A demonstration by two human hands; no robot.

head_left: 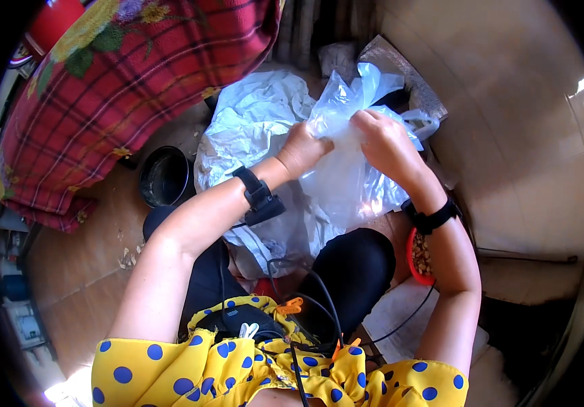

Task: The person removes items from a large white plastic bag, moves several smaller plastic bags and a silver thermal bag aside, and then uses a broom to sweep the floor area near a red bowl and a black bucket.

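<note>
Both my hands grip a clear plastic bag (338, 178) in front of my knees. My left hand (303, 150) is closed on the bag's left side, fingers curled inward. On its upper right part, my right hand (388, 141) pinches the gathered film. The bag's body hangs down between the hands, and its loose top spreads out beyond them. Beneath and behind it lies a crumpled whitish plastic sheet (254, 105). Whether anything is inside the bag I cannot tell.
A black bowl (164, 178) stands on the tiled floor at left. A red bowl of small tan pieces (419, 258) sits by my right forearm. Red plaid cloth (149, 74) hangs at upper left. Cables (326, 288) cross my lap. A wall (509, 122) rises at right.
</note>
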